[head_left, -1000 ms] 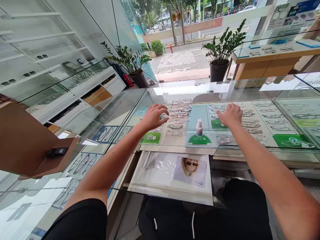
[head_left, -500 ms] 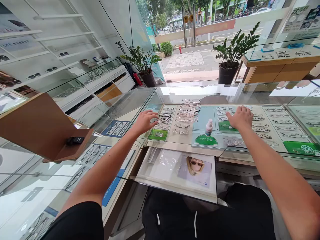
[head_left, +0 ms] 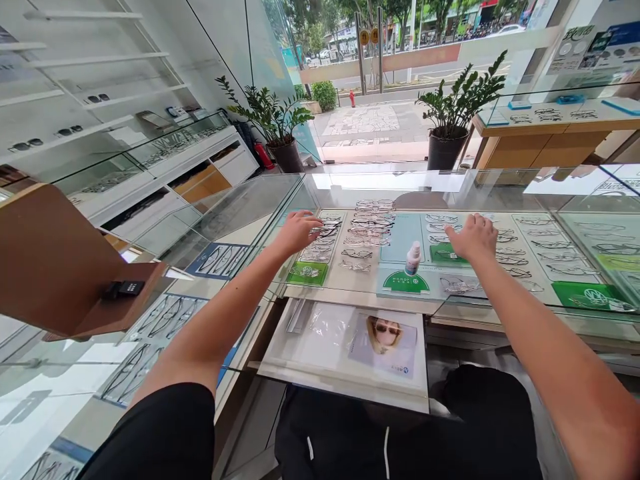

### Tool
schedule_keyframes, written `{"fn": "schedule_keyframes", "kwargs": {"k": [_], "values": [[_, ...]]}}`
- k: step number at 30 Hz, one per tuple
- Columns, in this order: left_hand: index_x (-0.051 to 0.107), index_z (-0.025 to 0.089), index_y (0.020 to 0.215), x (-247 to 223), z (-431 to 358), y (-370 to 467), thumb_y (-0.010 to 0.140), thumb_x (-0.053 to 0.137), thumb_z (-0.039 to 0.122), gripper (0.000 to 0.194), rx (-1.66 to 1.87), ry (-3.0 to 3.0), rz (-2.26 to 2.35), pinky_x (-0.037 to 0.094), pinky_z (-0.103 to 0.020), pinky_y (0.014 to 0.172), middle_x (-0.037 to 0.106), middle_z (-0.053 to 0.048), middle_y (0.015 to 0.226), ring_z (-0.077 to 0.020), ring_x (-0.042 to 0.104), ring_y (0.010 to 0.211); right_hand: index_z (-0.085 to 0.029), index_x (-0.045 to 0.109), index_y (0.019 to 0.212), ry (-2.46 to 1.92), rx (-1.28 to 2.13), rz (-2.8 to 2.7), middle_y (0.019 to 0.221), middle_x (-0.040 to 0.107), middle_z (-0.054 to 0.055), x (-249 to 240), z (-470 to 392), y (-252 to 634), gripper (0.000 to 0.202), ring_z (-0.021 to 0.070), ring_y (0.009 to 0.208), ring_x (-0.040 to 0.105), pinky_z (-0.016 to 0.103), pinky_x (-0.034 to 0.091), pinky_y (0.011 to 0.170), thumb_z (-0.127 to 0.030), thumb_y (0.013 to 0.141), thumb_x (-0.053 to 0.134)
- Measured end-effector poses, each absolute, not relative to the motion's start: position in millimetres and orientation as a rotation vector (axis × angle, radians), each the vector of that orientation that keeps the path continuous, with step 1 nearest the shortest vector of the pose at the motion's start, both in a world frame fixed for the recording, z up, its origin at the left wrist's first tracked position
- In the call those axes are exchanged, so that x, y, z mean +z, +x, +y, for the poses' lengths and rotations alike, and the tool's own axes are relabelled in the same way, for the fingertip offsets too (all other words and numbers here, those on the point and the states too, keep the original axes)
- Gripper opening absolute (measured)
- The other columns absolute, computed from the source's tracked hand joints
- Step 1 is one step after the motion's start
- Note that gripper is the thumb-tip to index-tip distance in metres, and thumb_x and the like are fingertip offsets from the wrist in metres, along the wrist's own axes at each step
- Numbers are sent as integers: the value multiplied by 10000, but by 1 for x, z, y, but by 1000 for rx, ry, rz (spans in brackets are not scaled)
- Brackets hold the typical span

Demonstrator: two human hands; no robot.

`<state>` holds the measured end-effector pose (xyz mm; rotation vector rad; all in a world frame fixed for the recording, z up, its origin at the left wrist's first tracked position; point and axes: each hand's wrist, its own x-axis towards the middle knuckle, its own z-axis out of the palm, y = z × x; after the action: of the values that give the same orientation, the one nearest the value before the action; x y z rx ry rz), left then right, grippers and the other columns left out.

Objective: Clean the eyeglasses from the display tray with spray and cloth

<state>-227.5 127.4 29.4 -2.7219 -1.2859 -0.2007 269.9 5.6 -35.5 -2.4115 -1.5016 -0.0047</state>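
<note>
My left hand (head_left: pixel 299 232) is stretched over the glass counter (head_left: pixel 345 187), fingers extended and holding nothing. Beneath it, seen through the glass, lie rows of eyeglass frames (head_left: pixel 314 250). Farther right, my right hand (head_left: pixel 476 238) is also open, its thumb apart from the fingers, above more eyeglasses (head_left: pixel 460 285). Whether either palm touches the glass I cannot tell. Between the hands, nearer the right one, stands a small white bottle (head_left: pixel 413 259) with a pinkish label. Below the counter top a white drawer (head_left: pixel 300 363) is pulled out, holding a leaflet (head_left: pixel 387 343) and clear plastic sleeves (head_left: pixel 327 321).
On the left a brown stand (head_left: pixel 65 260) with a small black device (head_left: pixel 124 289) rests on the side counter. Two potted plants (head_left: pixel 287 127) stand by the glass door. My lap is close under the drawer's front edge.
The whole view has shifted slightly, so most things sit a little farther left. My left hand has moved slightly to the right relative to the counter. Both hands stay open.
</note>
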Motion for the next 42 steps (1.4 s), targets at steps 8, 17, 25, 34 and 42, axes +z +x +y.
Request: {"fn": "schedule_keyframes", "kwargs": {"k": [8, 17, 25, 34, 42], "values": [[839, 248, 1242, 32, 176, -200, 942, 601, 286, 385, -209, -2696, -1276, 371, -587, 1130, 782, -90, 1353, -408, 580, 1374, -8, 394, 1606, -2435, 33, -1494, 1711, 382, 275, -28, 3, 266, 894, 437, 1586, 308, 609, 283, 1284, -680, 1020, 335], [805, 253, 1321, 27, 203, -182, 891, 622, 256, 468, -242, -2681, -1350, 358, -578, 1132, 747, -93, 1423, -408, 554, 1388, -20, 391, 1605, -2440, 30, -1490, 1714, 379, 270, -25, 1, 263, 881, 437, 1581, 314, 596, 285, 1285, -679, 1024, 330], [861, 237, 1160, 30, 196, -183, 910, 595, 222, 365, -317, -2686, -1343, 365, -597, 1100, 803, -131, 1278, -407, 575, 1333, -34, 409, 1589, -2416, 23, -1485, 1693, 397, 279, -26, 2, 264, 867, 443, 1562, 323, 613, 287, 1277, -681, 1016, 345], [859, 250, 1036, 37, 159, -210, 949, 591, 282, 284, -297, -2718, -1271, 364, -560, 1125, 825, -91, 1207, -368, 609, 1302, -21, 403, 1598, -2419, 47, -1484, 1704, 382, 276, -26, 2, 264, 888, 447, 1573, 306, 611, 285, 1275, -689, 1016, 333], [859, 299, 1043, 43, 100, -231, 991, 584, 322, 281, -289, -2812, -1182, 347, -577, 1163, 821, -44, 1252, -360, 591, 1381, -10, 423, 1575, -2428, 34, -1483, 1680, 410, 283, -27, 4, 265, 884, 454, 1545, 334, 612, 306, 1261, -683, 1007, 349]]}}
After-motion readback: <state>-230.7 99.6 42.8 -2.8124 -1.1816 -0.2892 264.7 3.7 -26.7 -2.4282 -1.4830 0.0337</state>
